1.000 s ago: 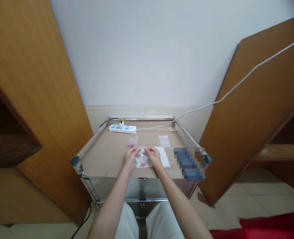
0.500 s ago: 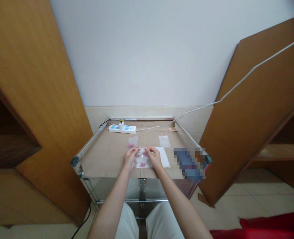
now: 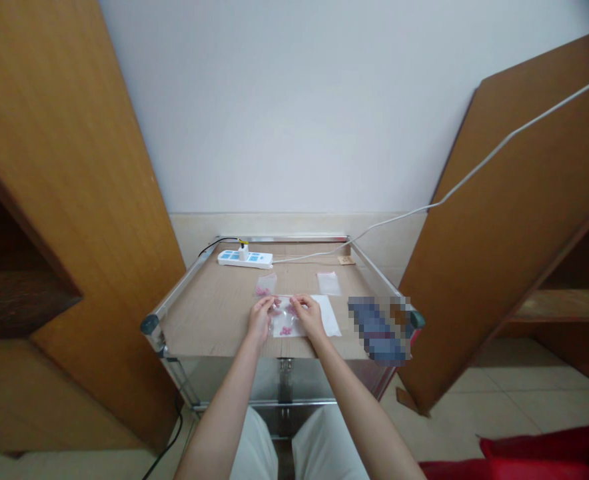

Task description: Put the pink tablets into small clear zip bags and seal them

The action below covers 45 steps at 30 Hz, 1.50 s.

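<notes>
Both hands pinch the top edge of a small clear plastic bag (image 3: 283, 319) with pink pieces (image 3: 286, 331) showing at its lower part. My left hand (image 3: 261, 316) grips its left corner, fingers closed. Gripping the right side, my right hand (image 3: 308, 313) is closed too. Under the bag lies a white sheet of paper (image 3: 329, 317). Just beyond my left hand is another small bag (image 3: 266, 284) with pink pieces at its bottom. A flat clear bag (image 3: 329, 283) lies beyond my right hand; no pieces show in it.
The cardboard-covered table (image 3: 204, 313) has metal rails. A white power strip (image 3: 245, 259) with a plug lies at the back left, its white cable (image 3: 389, 220) running right. A blurred dark item (image 3: 377, 330) is at the right edge. Wooden furniture (image 3: 124, 267) stands on both sides.
</notes>
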Tool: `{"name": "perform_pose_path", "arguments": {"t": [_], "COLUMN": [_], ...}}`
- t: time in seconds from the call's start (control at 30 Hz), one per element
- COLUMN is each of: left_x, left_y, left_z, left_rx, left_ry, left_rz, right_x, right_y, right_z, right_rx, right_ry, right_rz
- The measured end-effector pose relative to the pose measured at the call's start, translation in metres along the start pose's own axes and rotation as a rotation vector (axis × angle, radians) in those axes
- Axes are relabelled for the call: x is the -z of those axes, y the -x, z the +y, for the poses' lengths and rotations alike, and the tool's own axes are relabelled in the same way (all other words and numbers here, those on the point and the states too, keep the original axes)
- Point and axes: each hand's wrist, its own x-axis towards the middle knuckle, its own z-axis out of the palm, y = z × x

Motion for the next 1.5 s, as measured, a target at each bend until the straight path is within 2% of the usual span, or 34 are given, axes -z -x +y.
{"name": "perform_pose_path", "arguments": {"t": [0.33, 0.47, 0.6, 0.73, 0.83, 0.93, 1.17, 1.33, 1.5], "left_x": [-0.003, -0.005, -0.008, -0.012, -0.018, -0.026, -0.038, -0.037, -0.034], "left_y": [0.005, 0.008, 0.018, 0.038, 0.055, 0.064, 0.062, 0.058, 0.050], "left_z": [0.003, 0.004, 0.002, 0.003, 0.003, 0.002, -0.002, -0.004, 0.001], "left_rx": [-0.001, -0.072, -0.290, -0.484, -0.531, -0.522, -0.534, -0.550, -0.560], "left_ry": [-0.103, -0.237, -0.499, -0.899, -1.165, -1.304, -1.320, -1.187, -1.128], "left_rz": [-0.021, -0.003, 0.005, 0.072, 0.130, 0.156, 0.193, 0.137, 0.133], "right_x": [0.001, 0.001, 0.001, 0.002, 0.002, 0.002, 0.002, 0.002, 0.003], "right_y": [0.003, 0.003, 0.002, 0.001, 0.001, 0.001, 0.003, 0.002, 0.002], "right_z": [-0.005, -0.007, -0.010, -0.011, -0.012, -0.014, -0.017, -0.016, -0.017], "right_rx": [-0.098, -0.125, -0.164, -0.201, -0.211, -0.220, -0.233, -0.208, -0.197], "right_ry": [-0.060, -0.108, -0.156, -0.146, -0.131, -0.141, -0.145, -0.177, -0.200], "right_rz": [-0.039, -0.022, -0.003, 0.046, 0.064, 0.052, 0.034, 0.050, 0.050]}}
